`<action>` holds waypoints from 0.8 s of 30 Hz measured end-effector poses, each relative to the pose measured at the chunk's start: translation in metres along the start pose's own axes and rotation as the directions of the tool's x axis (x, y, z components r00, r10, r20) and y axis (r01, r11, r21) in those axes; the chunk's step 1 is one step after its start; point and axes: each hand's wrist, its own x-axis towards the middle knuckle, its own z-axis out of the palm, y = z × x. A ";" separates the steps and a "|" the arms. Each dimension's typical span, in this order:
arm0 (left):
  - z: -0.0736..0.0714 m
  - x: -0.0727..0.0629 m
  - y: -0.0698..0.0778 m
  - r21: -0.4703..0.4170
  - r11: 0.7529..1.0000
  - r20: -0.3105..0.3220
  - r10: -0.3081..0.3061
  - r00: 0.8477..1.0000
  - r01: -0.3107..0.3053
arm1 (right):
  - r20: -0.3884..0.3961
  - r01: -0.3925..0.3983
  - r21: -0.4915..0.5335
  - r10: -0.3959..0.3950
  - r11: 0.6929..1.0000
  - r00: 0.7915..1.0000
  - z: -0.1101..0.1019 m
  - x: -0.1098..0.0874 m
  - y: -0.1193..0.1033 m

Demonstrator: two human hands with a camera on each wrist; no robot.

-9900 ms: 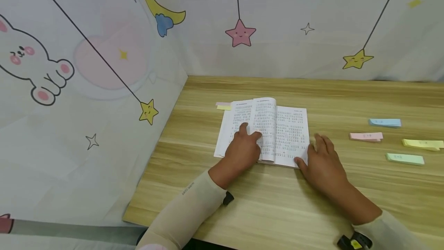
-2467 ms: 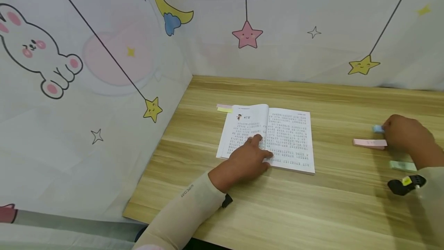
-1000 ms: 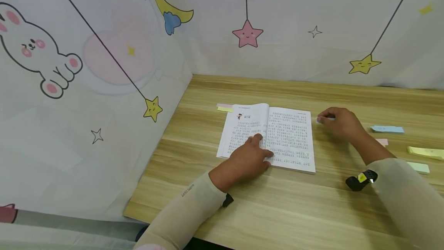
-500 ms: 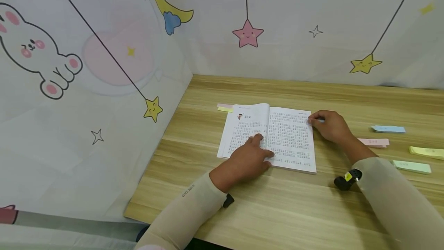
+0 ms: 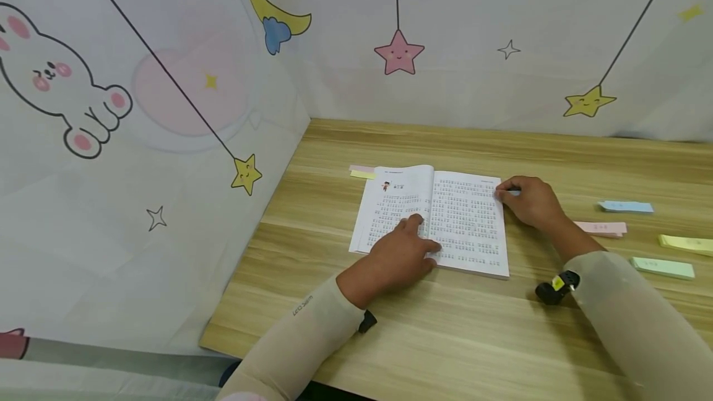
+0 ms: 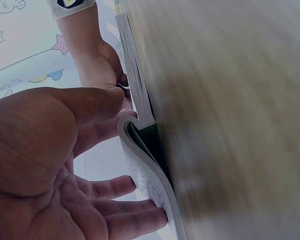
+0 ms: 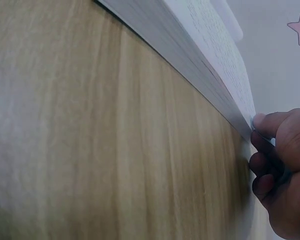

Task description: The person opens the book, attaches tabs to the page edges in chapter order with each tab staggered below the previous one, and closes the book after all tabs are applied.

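Observation:
An open book (image 5: 468, 221) with printed pages lies on the wooden table. My left hand (image 5: 398, 255) rests on its left page near the spine, fingers spread; the left wrist view shows the fingertips (image 6: 157, 217) pressing the curved page. At the upper part of the right page's outer edge is my right hand (image 5: 531, 203), which pinches a blue sticky note (image 5: 515, 193) between thumb and curled fingers. The right thumb (image 7: 260, 121) sits on top of the page edge in the right wrist view. Most of the note is hidden by the hand.
A pink and a yellow tab (image 5: 362, 174) stick out from the book's left side. Right of my right hand lie pads of sticky notes: blue (image 5: 626, 206), pink (image 5: 604, 228), yellow (image 5: 687, 244) and green (image 5: 663, 267). A patterned cloth wall (image 5: 462, 91) borders the table.
A page was turned to the left earlier. My right hand went to the blue pad, came back with a blue note to the right page edge, and has barely moved since half a second ago.

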 end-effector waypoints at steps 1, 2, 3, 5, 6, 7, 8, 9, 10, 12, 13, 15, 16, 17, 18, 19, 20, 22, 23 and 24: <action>0.000 0.000 0.000 0.000 1.000 -0.001 0.000 1.000 0.000 | -0.001 0.000 -0.002 0.000 1.000 1.000 0.000 0.000 0.000; 0.001 0.000 0.000 0.001 1.000 -0.002 0.001 1.000 -0.001 | -0.001 0.001 -0.003 -0.001 1.000 1.000 0.000 0.000 0.001; 0.001 0.000 0.000 0.002 1.000 -0.003 0.001 1.000 -0.001 | -0.001 0.002 -0.005 -0.002 1.000 1.000 -0.001 -0.001 0.001; 0.000 0.000 0.001 0.003 1.000 -0.004 0.001 1.000 -0.001 | -0.003 0.003 -0.004 -0.003 1.000 1.000 -0.001 -0.001 0.000; 0.000 0.000 0.001 0.003 1.000 -0.004 0.001 1.000 -0.001 | -0.004 0.003 -0.003 -0.003 1.000 1.000 -0.001 -0.002 0.000; 0.000 0.000 0.001 0.003 1.000 -0.004 0.000 1.000 0.000 | -0.004 0.003 -0.003 -0.003 1.000 1.000 -0.001 -0.002 0.000; 0.000 0.001 0.001 0.003 1.000 -0.004 -0.001 1.000 0.001 | -0.005 0.001 -0.002 -0.001 1.000 1.000 -0.001 -0.002 -0.001; 0.000 0.001 0.001 0.001 1.000 -0.003 -0.002 1.000 0.002 | -0.005 -0.001 -0.001 0.001 1.000 1.000 -0.001 -0.002 -0.001; 0.000 0.001 0.001 0.001 1.000 -0.002 -0.003 1.000 0.003 | -0.005 -0.003 -0.001 0.003 1.000 1.000 -0.001 -0.002 -0.001; 0.000 0.001 0.001 0.000 1.000 0.001 -0.005 1.000 0.005 | -0.008 -0.007 -0.002 0.007 1.000 1.000 0.000 -0.002 -0.002; 0.000 0.001 0.001 0.000 1.000 0.002 -0.006 1.000 0.006 | -0.009 -0.008 -0.003 0.008 1.000 1.000 0.000 -0.002 -0.003; -0.001 0.001 0.001 -0.001 1.000 0.005 -0.006 1.000 0.006 | -0.013 -0.009 -0.007 0.009 1.000 1.000 0.000 -0.002 -0.003; -0.001 0.001 0.001 0.000 1.000 0.006 -0.006 1.000 0.006 | -0.015 -0.010 -0.007 0.010 1.000 1.000 0.001 -0.002 -0.003; -0.001 0.001 0.001 0.001 1.000 0.006 -0.005 1.000 0.005 | -0.016 -0.011 -0.007 0.011 1.000 1.000 0.001 -0.002 -0.003; 0.000 0.001 0.001 0.002 1.000 0.007 -0.004 1.000 0.004 | -0.015 -0.011 -0.007 0.011 1.000 1.000 0.001 -0.002 -0.003; 0.000 0.001 0.001 0.002 1.000 0.006 -0.003 1.000 0.003 | -0.014 -0.012 -0.006 0.012 1.000 1.000 0.001 -0.002 -0.004; 0.000 0.001 0.001 0.003 1.000 0.005 -0.002 1.000 0.002 | -0.012 -0.013 -0.005 0.013 1.000 1.000 0.001 -0.001 -0.004; 0.000 0.001 0.000 0.005 1.000 0.004 -0.002 1.000 0.002 | -0.019 -0.001 -0.018 0.001 1.000 1.000 0.002 -0.001 -0.005; 0.000 0.001 0.000 0.006 1.000 0.002 -0.004 1.000 0.004 | -0.034 0.012 -0.041 -0.013 0.999 0.999 0.002 -0.001 -0.006; 0.000 0.001 0.000 0.006 1.000 0.001 -0.005 1.000 0.005 | -0.049 0.030 -0.070 -0.034 0.997 0.998 0.002 -0.001 -0.007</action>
